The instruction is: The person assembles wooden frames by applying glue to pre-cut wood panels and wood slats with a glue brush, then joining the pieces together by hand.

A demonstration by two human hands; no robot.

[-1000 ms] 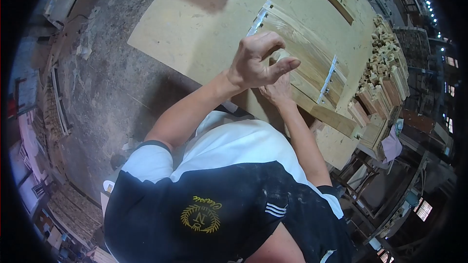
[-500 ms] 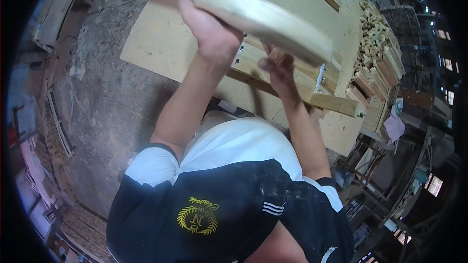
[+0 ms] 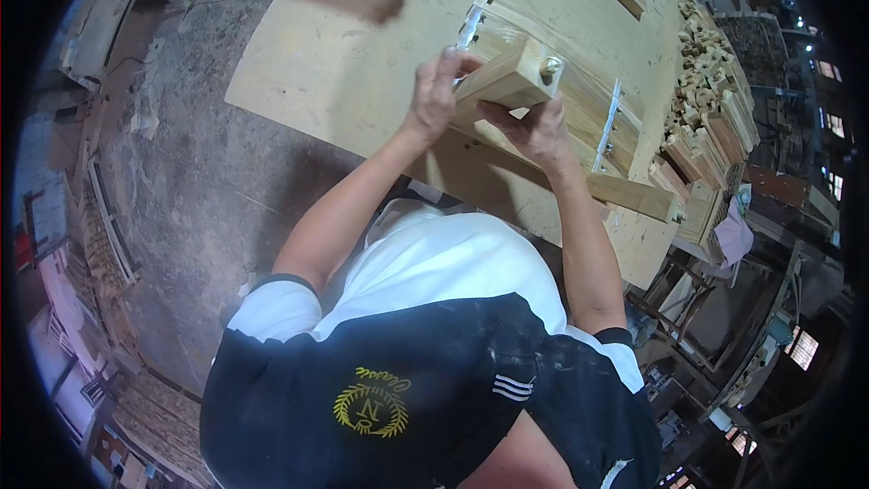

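Pale sheet-board workbench in a dusty workshop, above a grey concrete floor; heap of small wood offcuts along its far edge. Slatted wooden frame with metal end strips lying on the bench. Short wooden block, end grain and bolt head toward the camera, raised just above the frame, clasped between left hand and right hand, fingers curled around it.

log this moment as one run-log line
left hand: grips wood block | right hand: holds block from below | block: raised above slats on bench | fitting on block end
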